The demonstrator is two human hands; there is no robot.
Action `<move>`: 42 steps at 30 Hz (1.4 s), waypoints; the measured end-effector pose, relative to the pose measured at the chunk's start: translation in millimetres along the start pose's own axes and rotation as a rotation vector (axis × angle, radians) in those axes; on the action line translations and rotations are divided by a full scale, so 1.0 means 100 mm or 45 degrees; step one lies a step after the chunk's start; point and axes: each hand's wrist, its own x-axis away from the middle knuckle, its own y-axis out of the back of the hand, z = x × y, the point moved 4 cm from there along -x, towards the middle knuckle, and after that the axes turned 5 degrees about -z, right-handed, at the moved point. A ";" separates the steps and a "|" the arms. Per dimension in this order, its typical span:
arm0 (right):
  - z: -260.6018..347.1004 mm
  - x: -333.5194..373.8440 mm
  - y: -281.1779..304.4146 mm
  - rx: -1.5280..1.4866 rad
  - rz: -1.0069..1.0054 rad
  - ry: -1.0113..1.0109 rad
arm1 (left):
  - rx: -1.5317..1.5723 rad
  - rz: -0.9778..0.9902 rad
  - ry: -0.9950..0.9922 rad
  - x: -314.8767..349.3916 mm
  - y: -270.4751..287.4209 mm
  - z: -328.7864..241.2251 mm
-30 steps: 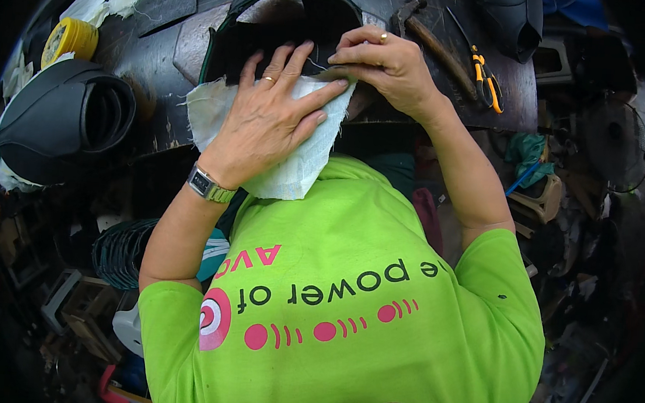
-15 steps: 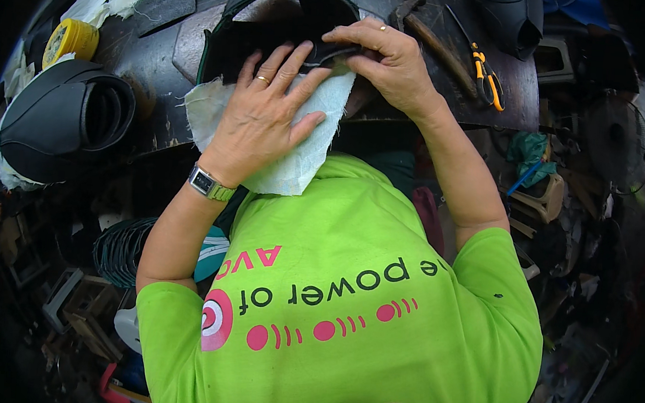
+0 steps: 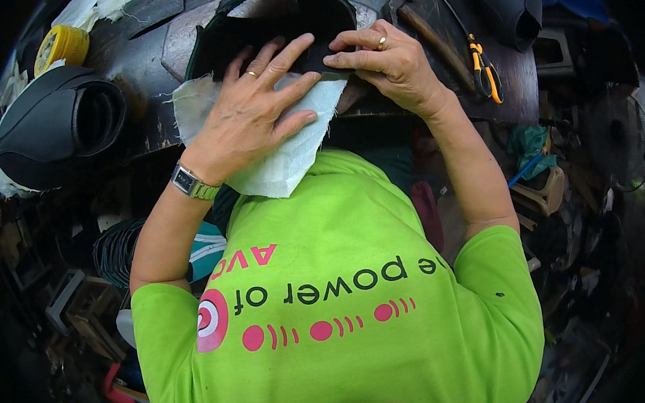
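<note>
Black curved piece (image 3: 319,16), upper centre; left hand (image 3: 254,105) spread upon it; right hand (image 3: 397,66) curled at edge, hold unclear. Green shirt (image 3: 373,337): black-and-pink lettering.

You have two hands, left hand (image 3: 245,119) and right hand (image 3: 403,67), at the table's (image 3: 519,95) near edge, with two rings (image 3: 253,73), one on each, and one watch (image 3: 185,180). Under your left hand, count one white cloth (image 3: 296,152) and one curved black piece (image 3: 233,37). Toward the right edge, you have one hammer (image 3: 435,44) and one orange-handled tool (image 3: 481,63); toward the left, one yellow tub (image 3: 62,47). Black bundles (image 3: 50,126) make two, one by each side edge.
</note>
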 end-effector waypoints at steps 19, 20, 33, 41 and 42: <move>0.27 0.11 0.33 -0.512 -0.480 -0.408 | -0.001 0.046 -0.240 0.01 0.13 -0.11; 0.29 0.11 0.28 -0.592 -0.624 -0.594 | 0.055 0.030 -0.233 -0.01 0.21 -0.13; 0.66 -0.59 0.22 0.093 -0.351 0.117 | -0.214 -0.075 -0.203 -0.05 0.63 0.17; 0.67 -0.01 -0.32 -0.055 -0.003 -0.104 | -0.366 -0.127 -0.117 0.00 0.49 0.01; 0.65 0.00 -0.33 -0.006 0.016 -0.083 | -0.368 -0.120 -0.113 0.00 0.45 -0.02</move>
